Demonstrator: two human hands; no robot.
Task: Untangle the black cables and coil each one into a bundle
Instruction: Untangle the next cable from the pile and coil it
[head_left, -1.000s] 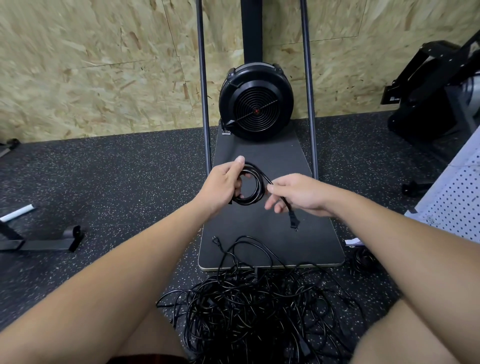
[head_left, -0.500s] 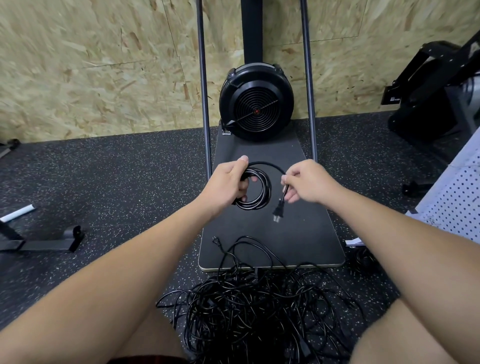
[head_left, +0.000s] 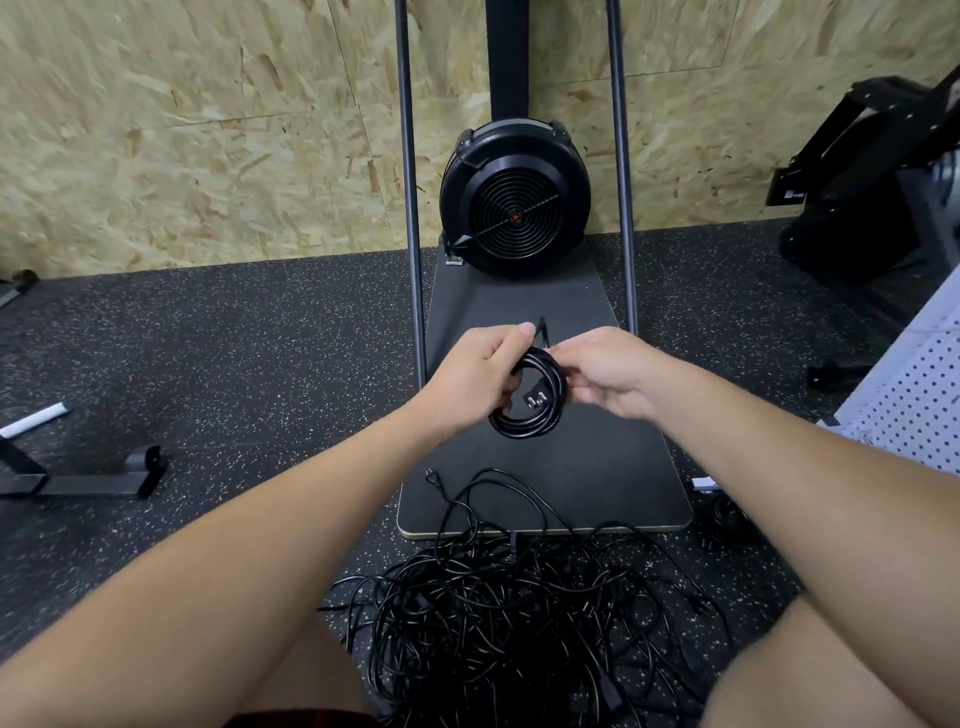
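A small black coiled cable (head_left: 530, 421) hangs in front of me over the dark platform. My left hand (head_left: 475, 376) grips the coil's upper left side, thumb on top. My right hand (head_left: 605, 376) pinches the coil's upper right part, fingers curled round the strands. The plug with its metal prongs (head_left: 535, 400) lies inside the loop, and a short cable end (head_left: 544, 332) sticks up between my hands. A big tangle of black cables (head_left: 519, 613) lies on the floor between my knees, with one loose plug end (head_left: 431, 475) reaching onto the platform.
A black fan machine (head_left: 514, 197) stands on a dark platform (head_left: 597, 467) against the chipboard wall, flanked by two upright poles. Another black machine (head_left: 872, 187) is at the right, a white pegboard (head_left: 914, 395) below it. A black metal frame foot (head_left: 93, 478) lies left. A small dark cable bundle (head_left: 727, 519) sits right of the platform.
My right hand moved left to the coil and brought the plug end in; the plug now sits inside the loop instead of hanging below. The coil is tighter.
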